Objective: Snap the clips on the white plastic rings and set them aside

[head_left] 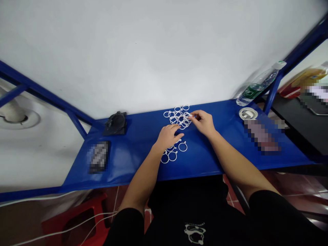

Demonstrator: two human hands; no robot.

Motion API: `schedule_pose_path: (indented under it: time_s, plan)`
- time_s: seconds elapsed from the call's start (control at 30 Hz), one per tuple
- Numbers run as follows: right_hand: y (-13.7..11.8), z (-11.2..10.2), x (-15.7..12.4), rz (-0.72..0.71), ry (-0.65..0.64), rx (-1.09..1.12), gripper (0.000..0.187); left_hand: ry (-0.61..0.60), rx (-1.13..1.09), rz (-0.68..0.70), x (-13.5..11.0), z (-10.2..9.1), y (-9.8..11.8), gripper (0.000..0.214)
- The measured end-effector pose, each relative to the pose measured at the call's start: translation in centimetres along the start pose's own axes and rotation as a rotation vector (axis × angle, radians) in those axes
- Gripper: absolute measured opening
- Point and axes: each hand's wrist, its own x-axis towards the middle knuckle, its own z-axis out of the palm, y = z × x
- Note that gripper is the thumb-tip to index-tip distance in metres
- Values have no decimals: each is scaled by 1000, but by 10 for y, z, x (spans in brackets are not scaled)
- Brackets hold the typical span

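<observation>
White curtain rings (181, 119), each with a small eyelet, lie in a loose pile near the wall on the blue tabletop (143, 153). My right hand (204, 122) is at the right side of this pile, thumb and forefinger pinched on the edge of a ring. My left hand (167, 137) is palm down at the near side of the pile, with its fingers stretched out and the thumb apart. Several more rings (172, 161) lie below the left hand, and that hand covers some of them in part.
At the left are a crumpled black bag (116, 123) and a blurred dark object (99, 157). A water bottle (253, 90) leans at the back right, near a round white roll (248, 113) and a blurred flat item (263, 136). Blue frame bars (273, 90) edge the table.
</observation>
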Motion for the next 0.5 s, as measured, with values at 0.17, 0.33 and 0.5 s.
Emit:
schedule_pose_path:
  time_s: [0.17, 0.33, 0.5]
  plan:
    - [-13, 14, -11, -21, -146, 128, 34, 344, -34, 67, 3, -3, 0, 40]
    - [-25, 21, -17, 23, -245, 255, 32, 447, -51, 166, 4, -7, 4, 20]
    - [-29, 20, -15, 146, -347, 478, 33, 505, -65, 163, 4, -6, 3, 12]
